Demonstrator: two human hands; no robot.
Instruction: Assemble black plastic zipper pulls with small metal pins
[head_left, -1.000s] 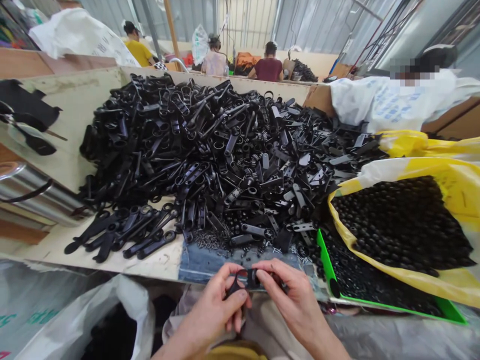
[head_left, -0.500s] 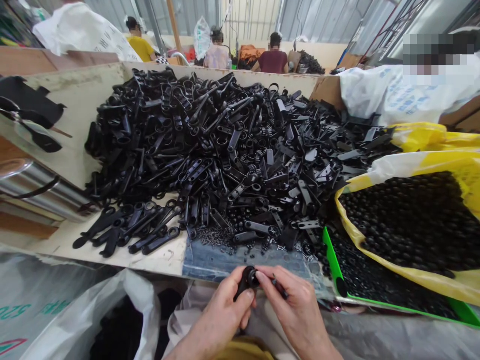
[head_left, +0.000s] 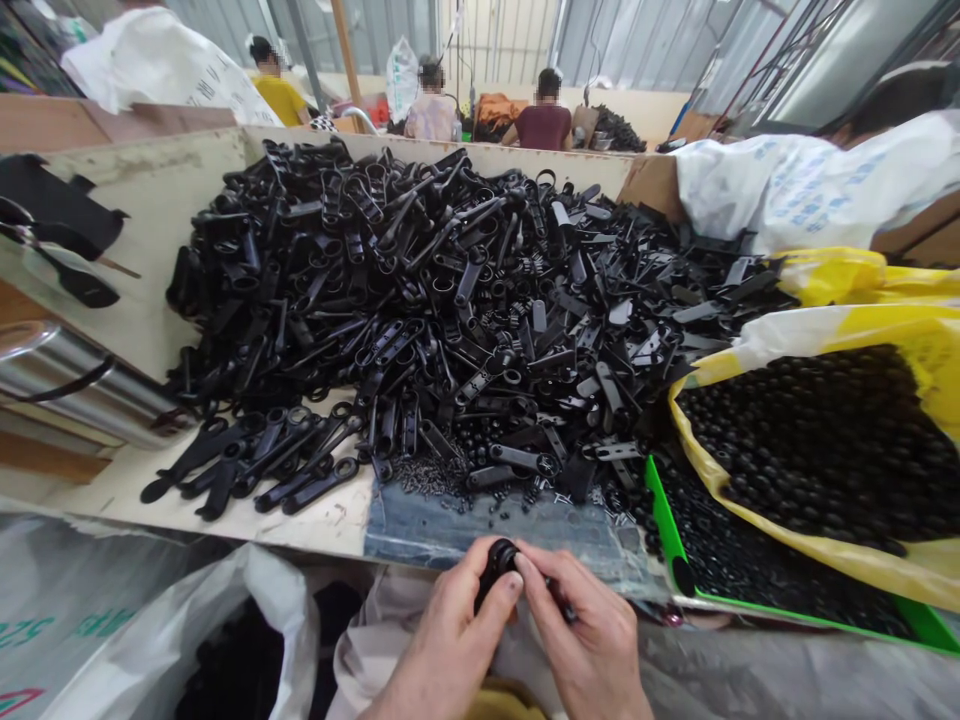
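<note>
My left hand (head_left: 457, 630) is closed around a black plastic handle with a ring end (head_left: 501, 560), its thumb lying against the ring. Thumb and fingertips of my right hand (head_left: 574, 620) press on the ring's right side, closed. A dark slim part (head_left: 561, 600) shows among the right fingers; its kind is hard to make out. Both hands are in front of the table edge, over my lap. Beyond them, a large heap of black plastic handles and flat pieces (head_left: 390, 270) covers the table, with small metal pins (head_left: 427, 475) at its near edge.
A row of ringed handles (head_left: 300, 460) lies at the near left. To the right, a yellow-white sack (head_left: 720, 390) of black balls rests on a green-edged tray (head_left: 660, 510). A white sack (head_left: 292, 610) stands below left, beside a steel flask (head_left: 90, 385). People sit behind.
My left thumb has moved up onto the ring end, and the handle has turned a little in the grip. My right fingertips have stayed at the ring.
</note>
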